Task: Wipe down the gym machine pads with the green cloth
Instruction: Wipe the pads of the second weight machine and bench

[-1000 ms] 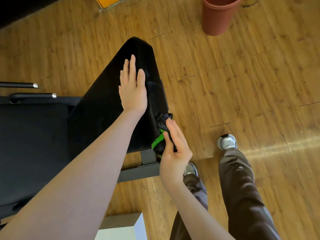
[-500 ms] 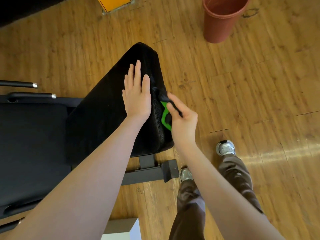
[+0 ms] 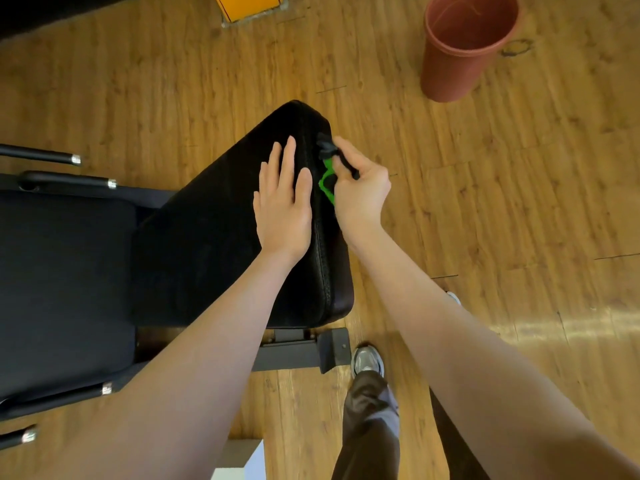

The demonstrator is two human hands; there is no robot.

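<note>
A long black gym bench pad (image 3: 221, 244) slants across the middle of the view. My left hand (image 3: 284, 202) lies flat on its top near the right edge, fingers straight. My right hand (image 3: 360, 188) grips a bunched green and black cloth (image 3: 327, 183) and holds it against the pad's right side, near the far end. Most of the cloth is hidden between my hand and the pad.
A second black pad (image 3: 62, 289) lies at the left with metal bars (image 3: 69, 178) around it. The bench's steel foot (image 3: 298, 351) sits by my shoe (image 3: 367, 362). A red-brown bucket (image 3: 460, 50) stands on the wood floor at the far right, a yellow object (image 3: 249, 5) at top.
My right hand has slid the cloth along the pad's right side, from the near end toward the far end. My left hand stays flat on the pad's top.
</note>
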